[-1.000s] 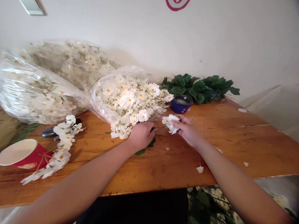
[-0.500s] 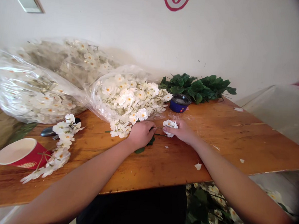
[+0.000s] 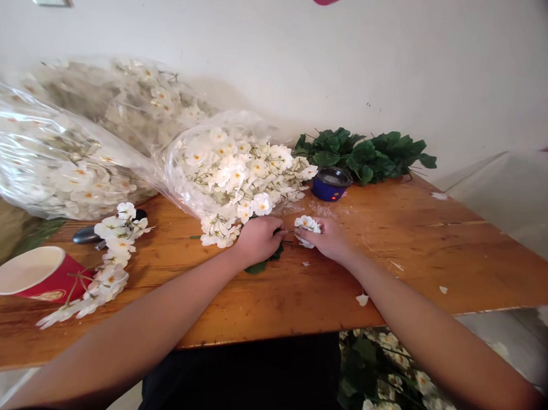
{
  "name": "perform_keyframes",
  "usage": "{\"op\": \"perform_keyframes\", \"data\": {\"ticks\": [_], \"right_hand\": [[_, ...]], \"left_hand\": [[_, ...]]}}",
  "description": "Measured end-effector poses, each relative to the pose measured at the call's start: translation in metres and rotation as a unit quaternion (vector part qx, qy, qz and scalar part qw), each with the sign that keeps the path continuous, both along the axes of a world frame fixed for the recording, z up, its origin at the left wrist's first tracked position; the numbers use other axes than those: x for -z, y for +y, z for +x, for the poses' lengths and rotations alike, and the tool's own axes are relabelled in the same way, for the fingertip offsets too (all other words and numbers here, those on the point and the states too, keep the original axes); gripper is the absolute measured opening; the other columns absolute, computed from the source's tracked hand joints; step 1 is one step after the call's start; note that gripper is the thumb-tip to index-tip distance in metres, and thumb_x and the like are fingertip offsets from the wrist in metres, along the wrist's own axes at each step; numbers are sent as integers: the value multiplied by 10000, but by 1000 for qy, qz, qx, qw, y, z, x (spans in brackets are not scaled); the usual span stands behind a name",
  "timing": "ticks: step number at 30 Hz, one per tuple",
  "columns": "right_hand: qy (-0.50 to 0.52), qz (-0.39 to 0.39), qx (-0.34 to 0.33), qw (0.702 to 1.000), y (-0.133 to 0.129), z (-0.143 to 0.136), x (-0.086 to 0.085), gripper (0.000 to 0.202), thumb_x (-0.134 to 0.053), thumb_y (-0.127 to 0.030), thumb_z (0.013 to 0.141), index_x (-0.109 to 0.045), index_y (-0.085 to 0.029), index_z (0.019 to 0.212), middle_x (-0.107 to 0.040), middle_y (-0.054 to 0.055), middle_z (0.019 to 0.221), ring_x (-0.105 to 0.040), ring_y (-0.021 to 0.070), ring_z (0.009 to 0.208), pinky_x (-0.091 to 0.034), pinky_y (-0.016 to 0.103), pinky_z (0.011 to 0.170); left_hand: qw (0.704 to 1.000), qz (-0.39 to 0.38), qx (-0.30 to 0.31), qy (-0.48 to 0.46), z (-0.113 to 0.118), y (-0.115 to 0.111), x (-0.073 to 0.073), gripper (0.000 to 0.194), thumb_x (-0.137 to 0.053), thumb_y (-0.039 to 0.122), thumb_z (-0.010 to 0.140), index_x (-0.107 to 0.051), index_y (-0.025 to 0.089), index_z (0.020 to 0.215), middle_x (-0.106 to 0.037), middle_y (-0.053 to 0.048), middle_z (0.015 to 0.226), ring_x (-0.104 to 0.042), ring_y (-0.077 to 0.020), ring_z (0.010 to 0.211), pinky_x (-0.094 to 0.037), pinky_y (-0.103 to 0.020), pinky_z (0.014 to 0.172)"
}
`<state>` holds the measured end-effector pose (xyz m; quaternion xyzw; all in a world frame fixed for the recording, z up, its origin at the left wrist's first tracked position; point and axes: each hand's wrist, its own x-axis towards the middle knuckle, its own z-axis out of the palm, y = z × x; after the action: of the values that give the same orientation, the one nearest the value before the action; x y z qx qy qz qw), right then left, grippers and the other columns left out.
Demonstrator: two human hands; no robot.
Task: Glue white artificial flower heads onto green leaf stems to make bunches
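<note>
My right hand (image 3: 331,238) pinches a white artificial flower (image 3: 306,230) with an orange centre. Close beside it, my left hand (image 3: 260,238) is closed on a thin stem (image 3: 288,232) that runs toward the flower. Green leaves (image 3: 257,268) show under the left hand, partly hidden by it. Both hands are low over the wooden table (image 3: 296,299). Just behind them a pile of white flowers (image 3: 238,178) spills from a clear plastic bag, and a small blue pot (image 3: 331,184) with a black rim and a lit red light stands behind the right hand.
Large clear bags of white flowers (image 3: 73,149) fill the back left. A red and white paper cup (image 3: 42,274) lies tipped at left, beside a flower spray (image 3: 107,278) and a dark-handled tool (image 3: 86,235). Green leaf bunches (image 3: 367,155) lie against the wall. More flowers (image 3: 393,379) sit below the table edge.
The right hand and its flower have moved slightly left, closer to my left hand. The view has tilted down a little. Both hands keep their hold.
</note>
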<state>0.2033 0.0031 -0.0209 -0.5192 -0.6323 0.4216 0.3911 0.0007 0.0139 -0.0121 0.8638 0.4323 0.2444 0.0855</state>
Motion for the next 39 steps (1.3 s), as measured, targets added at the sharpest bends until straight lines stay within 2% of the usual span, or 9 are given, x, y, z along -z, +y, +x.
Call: {"op": "perform_keyframes", "data": {"ticks": [4, 10, 17, 21, 26, 30, 35, 39], "right_hand": [[-2, 13, -16, 1000, 1, -2, 2, 320, -708, -480, 691, -612, -175, 708, -582, -6, 601, -476, 124, 536, -372, 259, 527], [17, 14, -6, 1000, 5, 0, 6, 321, -713, -486, 688, -642, -180, 752, -637, 10, 670, -529, 143, 576, -415, 273, 563], [27, 17, 19, 999, 8, 7, 9, 354, -745, -482, 661, -682, -173, 824, -688, 40, 771, -592, 172, 645, -468, 296, 627], [23, 16, 23, 999, 9, 8, 9, 369, -746, -491, 652, -687, -171, 826, -685, 38, 755, -595, 179, 642, -478, 308, 631], [3, 43, 25, 999, 6, 7, 4, 380, -738, -493, 654, -695, -169, 848, -686, 32, 761, -610, 191, 689, -488, 312, 661], [19, 14, 13, 1000, 4, 10, 1, 359, -747, -475, 647, -691, -165, 818, -687, 33, 755, -607, 181, 659, -481, 304, 639], [28, -3, 5, 1000, 8, 16, 8, 342, -772, -452, 619, -674, -155, 756, -671, 25, 700, -579, 155, 592, -449, 277, 579], [52, -15, 12, 998, 10, 17, 13, 354, -781, -442, 609, -675, -143, 768, -672, 32, 711, -577, 153, 600, -455, 280, 586]], "left_hand": [[1000, -17, -6, -11, 0, 0, 0, 127, -557, 270, 858, -662, 213, 816, -685, -24, 828, -617, -176, 779, -453, -278, 689], [998, -45, -3, -45, -1, -3, -5, 159, -533, 285, 883, -678, 232, 846, -710, -5, 867, -634, -169, 814, -470, -268, 723], [997, -44, 39, -49, -9, -6, -15, 199, -539, 362, 893, -678, 221, 910, -707, -10, 894, -635, -163, 821, -464, -260, 731], [996, -49, 66, -22, -14, -4, -22, 231, -528, 389, 895, -672, 207, 894, -695, -23, 879, -629, -168, 821, -464, -265, 734], [990, -94, 101, -36, -21, -3, -29, 312, -490, 458, 902, -669, 202, 886, -688, -21, 865, -621, -166, 809, -467, -267, 744], [986, -123, 93, -58, -23, -1, -26, 404, -396, 495, 935, -653, 204, 827, -667, -2, 789, -600, -147, 729, -456, -255, 691], [996, -63, 65, -23, -21, 5, -15, 336, -420, 428, 937, -636, 207, 804, -657, -3, 777, -594, -153, 738, -430, -252, 680], [997, -40, 62, 3, -19, 6, -12, 310, -425, 394, 944, -635, 206, 815, -662, -11, 792, -595, -153, 739, -419, -248, 668]]}}
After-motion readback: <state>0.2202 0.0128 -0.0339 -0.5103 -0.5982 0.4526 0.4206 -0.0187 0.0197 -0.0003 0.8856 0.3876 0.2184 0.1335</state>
